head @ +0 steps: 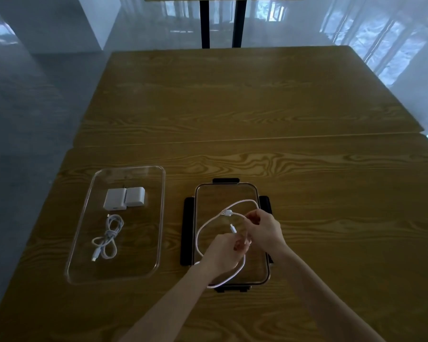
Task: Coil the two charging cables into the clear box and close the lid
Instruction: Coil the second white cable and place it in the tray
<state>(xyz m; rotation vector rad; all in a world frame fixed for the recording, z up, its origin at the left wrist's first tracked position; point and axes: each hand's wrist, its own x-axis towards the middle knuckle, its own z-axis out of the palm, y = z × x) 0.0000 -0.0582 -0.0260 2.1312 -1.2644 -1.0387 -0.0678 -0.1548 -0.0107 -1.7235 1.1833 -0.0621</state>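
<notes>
A clear box [158, 218] lies on the wooden table at the left. Inside it rest two white charger bricks [125, 199] and a coiled white cable [108, 236]. To its right lies the clear lid [220, 193] with black latches. Above the lid, my left hand [223, 253] and my right hand [265, 230] both pinch a second white cable [203, 227]. That cable forms a wide loop over the lid, with its two plug ends near my fingers.
The wooden table [257, 107] stretches far beyond the box and lid, with a seam across its middle. Black legs of another table [204, 23] stand at the back. Grey floor lies to the left.
</notes>
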